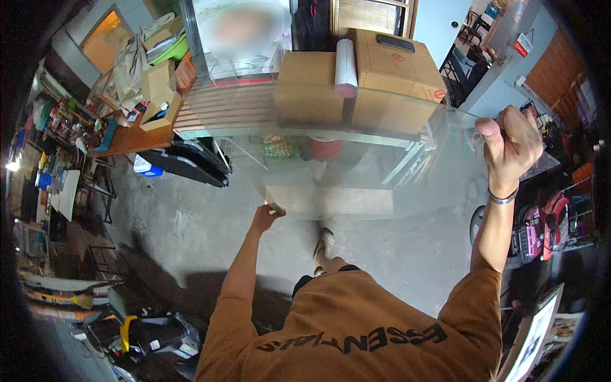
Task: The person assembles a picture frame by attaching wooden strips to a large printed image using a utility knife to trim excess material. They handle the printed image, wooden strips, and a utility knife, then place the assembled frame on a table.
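Note:
A large, clear glass pane (299, 169) stretches across the space in front of me, and the things behind show through it hazily. My left hand (268, 216) pinches its near lower-left corner, thumb and fingers pressed together. Higher up on the right, my right hand (512, 141) is curled around the pane's right edge with the thumb raised. A pale rectangular strip (331, 200) shows along the near part of the pane; whether it lies on the glass or behind it I cannot tell.
Ahead stand a cardboard box (401, 70) with a dark phone (394, 42) on top and a white roll (345, 67). A brown table (130, 141) is at left, a folded black item (191, 162) beside it. Parked at lower left is a motorcycle (156, 344); red-and-pink clutter (547, 226) lines the right.

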A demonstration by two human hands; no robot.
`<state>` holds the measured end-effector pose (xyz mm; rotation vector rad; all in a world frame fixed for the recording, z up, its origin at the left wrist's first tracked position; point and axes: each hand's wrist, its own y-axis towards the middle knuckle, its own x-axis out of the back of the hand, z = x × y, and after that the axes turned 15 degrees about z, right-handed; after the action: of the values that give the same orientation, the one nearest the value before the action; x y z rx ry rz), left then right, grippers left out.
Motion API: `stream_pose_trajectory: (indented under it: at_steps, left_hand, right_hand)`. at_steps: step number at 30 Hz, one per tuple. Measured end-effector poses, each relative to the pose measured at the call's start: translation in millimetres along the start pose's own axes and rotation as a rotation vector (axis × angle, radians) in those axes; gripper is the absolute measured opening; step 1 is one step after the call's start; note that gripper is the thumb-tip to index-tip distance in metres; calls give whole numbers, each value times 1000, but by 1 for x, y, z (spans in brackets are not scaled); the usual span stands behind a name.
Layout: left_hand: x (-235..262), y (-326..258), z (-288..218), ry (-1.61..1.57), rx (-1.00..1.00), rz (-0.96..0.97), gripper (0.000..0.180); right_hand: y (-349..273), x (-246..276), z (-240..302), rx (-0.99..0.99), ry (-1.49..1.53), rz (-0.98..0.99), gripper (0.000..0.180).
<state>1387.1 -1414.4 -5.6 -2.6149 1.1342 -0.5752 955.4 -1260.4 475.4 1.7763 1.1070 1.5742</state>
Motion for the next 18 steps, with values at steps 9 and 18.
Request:
stream_pose_trajectory:
  at_steps: [9,18]
  left_hand:
    - [60,76,19,285,71,-21,47]
    - [157,20,-105,240,-351,-146,96]
  right_hand:
    - [34,-60,10,-24,-35,74,66]
    - [53,-104,24,28,-79,194,63]
